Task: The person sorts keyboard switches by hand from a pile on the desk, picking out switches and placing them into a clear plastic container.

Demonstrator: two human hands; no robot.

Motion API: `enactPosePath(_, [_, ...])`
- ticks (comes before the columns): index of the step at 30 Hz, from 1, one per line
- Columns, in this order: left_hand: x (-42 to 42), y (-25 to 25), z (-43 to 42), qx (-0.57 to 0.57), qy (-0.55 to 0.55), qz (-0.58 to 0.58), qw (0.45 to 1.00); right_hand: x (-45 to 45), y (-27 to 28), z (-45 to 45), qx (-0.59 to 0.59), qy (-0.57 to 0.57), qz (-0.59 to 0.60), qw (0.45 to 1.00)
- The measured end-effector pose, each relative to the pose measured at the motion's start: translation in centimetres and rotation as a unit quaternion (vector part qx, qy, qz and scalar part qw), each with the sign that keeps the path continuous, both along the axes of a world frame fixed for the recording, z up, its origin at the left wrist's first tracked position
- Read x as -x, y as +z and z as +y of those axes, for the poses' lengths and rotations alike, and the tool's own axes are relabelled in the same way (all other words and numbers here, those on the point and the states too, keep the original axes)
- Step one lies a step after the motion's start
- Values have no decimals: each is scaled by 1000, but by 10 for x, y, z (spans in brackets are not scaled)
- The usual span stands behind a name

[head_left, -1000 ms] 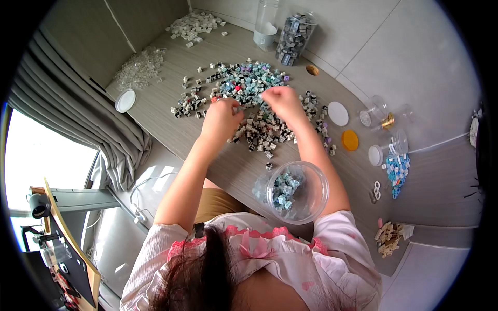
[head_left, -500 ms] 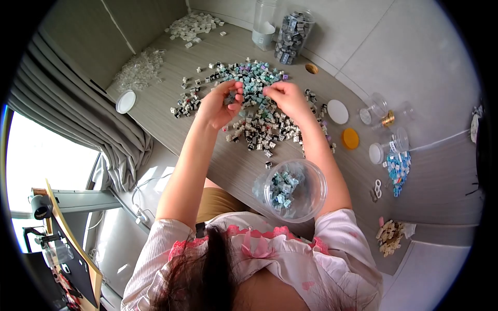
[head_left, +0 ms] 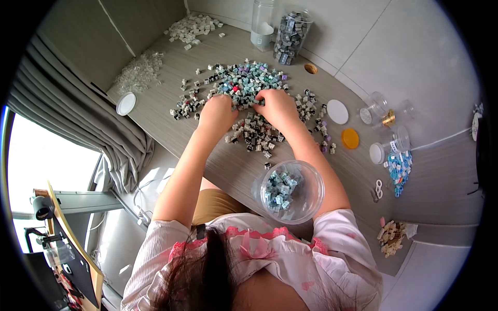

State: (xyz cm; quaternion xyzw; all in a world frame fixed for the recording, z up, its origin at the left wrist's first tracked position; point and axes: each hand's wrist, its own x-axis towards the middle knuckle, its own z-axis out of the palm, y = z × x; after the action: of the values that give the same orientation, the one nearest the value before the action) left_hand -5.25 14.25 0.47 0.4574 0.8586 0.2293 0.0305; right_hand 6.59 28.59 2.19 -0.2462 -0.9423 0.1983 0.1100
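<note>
A wide pile of small keyboard switches (head_left: 254,78), pale blue, white and black with a few purple ones, spreads over the desk in front of me. My left hand (head_left: 218,112) is at the pile's near left side, fingers curled down around switches and mostly hidden by the back of the hand. Opposite it, my right hand (head_left: 277,108) pinches a bluish switch at the pile's middle. A red piece (head_left: 236,88) shows just beyond my left fingertips. Close to my body, a clear round tub (head_left: 310,199) contains several pale blue switches (head_left: 281,191).
At the back stand a clear jar of grey switches (head_left: 292,39) and another jar (head_left: 262,31). White pieces (head_left: 193,28) and clear pieces (head_left: 139,71) lie far left. Lids (head_left: 337,112), blue pieces (head_left: 399,171) and white-handled scissors (head_left: 378,189) are at right.
Both hands have come down and nearer to me onto the pile. My left hand has turned from showing grey switches in its palm to facing down. A red piece now shows.
</note>
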Motion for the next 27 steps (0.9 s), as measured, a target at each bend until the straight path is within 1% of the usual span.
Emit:
enactPosePath(1, [0, 0, 0, -2, 1, -8, 1000, 0, 0, 1, 9, 5, 4, 1000])
enactPosePath(3, [-1, 7, -3, -29, 24, -81, 996, -1, -3, 5, 28, 13, 13, 999])
enactPosePath(4, [-2, 11, -3, -42, 35, -117, 992, 0, -10, 12, 110, 10, 55, 992])
enactPosePath(5, [-2, 12, -1, -94, 52, -161, 981, 2, -19, 21, 192, 6, 97, 976])
enactPosePath(6, [0, 13, 1, -146, 70, -206, 965, 4, -24, 28, 272, 4, 138, 952])
enactPosePath(7, [1, 18, 3, -198, 89, -249, 944, 6, -21, 31, 386, -40, 173, 905])
enactPosePath(8, [5, 24, 3, -192, 93, -439, 873, 4, -24, 49, 586, -1, 193, 787])
enactPosePath(9, [7, 28, 4, -234, 78, -552, 797, 0, -18, 59, 753, 40, 202, 625])
enactPosePath(10, [8, 30, 5, -270, 61, -653, 705, -3, -18, 61, 780, 29, 230, 582])
enactPosePath(11, [9, 31, 7, -301, 42, -742, 598, -7, -18, 63, 804, 18, 257, 536])
enactPosePath(12, [16, 26, 8, -298, -6, -794, 530, -10, -13, 61, 825, 7, 283, 489])
enactPosePath(15, [20, 16, 18, -308, 18, -835, 455, -9, -8, 58, 779, -15, 275, 563])
enactPosePath(16, [19, 17, 20, -307, 40, -831, 463, -6, -3, 54, 738, -69, 259, 619])
enactPosePath(17, [15, 17, 23, -297, 50, -775, 556, -4, -5, 51, 628, -48, 250, 736])
enactPosePath(18, [10, 19, 27, -284, 61, -710, 642, -3, -7, 46, 500, -27, 233, 833])
enactPosePath(19, [8, 20, 28, -268, 70, -636, 721, -2, -9, 41, 360, -4, 211, 909])
enactPosePath(20, [13, 10, 30, -221, 55, -568, 791, -2, -10, 36, 254, -10, 157, 954])
enactPosePath(21, [9, 16, 29, -166, 25, -459, 872, -3, -9, 29, 143, -16, 100, 985])
enactPosePath(22, [2, 26, 28, -107, -6, -340, 934, -3, -9, 22, 70, -7, 83, 994])
enactPosePath(23, [-2, 32, 26, -45, -37, -214, 975, -3, -10, 16, -2, 2, 64, 998])
enactPosePath(24, [0, 25, 27, -90, -78, -168, 979, -1, -14, 13, -46, 2, 83, 995])
enactPosePath(27, [5, 17, 30, -55, -64, -86, 993, 5, -16, 11, -58, -15, 31, 998])
